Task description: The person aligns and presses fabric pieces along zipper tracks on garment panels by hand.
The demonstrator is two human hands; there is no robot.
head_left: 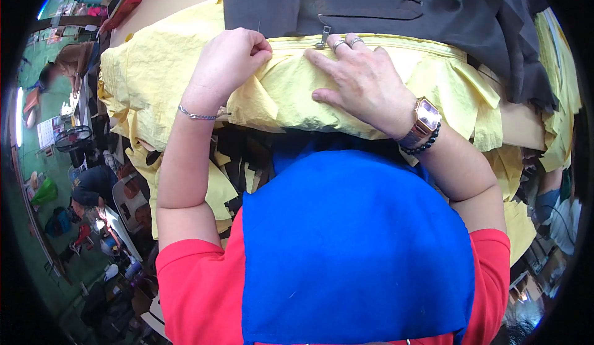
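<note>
Evenly bright, soft shadows, fisheye-curved edges, black corners, glare at far left

there are two bare hands (230, 63), two rings (338, 46), one watch (427, 115), two bracelets (199, 116), one presser foot (322, 38) and one fan (73, 138).

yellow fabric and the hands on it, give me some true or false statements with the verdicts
1. The left hand is at the upper edge of the yellow fabric. True.
2. The watch is on the left wrist. False: the watch is on the right wrist, beside a black bead bracelet.
3. The right hand is clenched in a fist. False: its fingers are spread over the yellow fabric.
4. Dark gray fabric lies beyond the yellow fabric. True.
5. The apron is red. False: it is blue; the sleeves are red.
</note>
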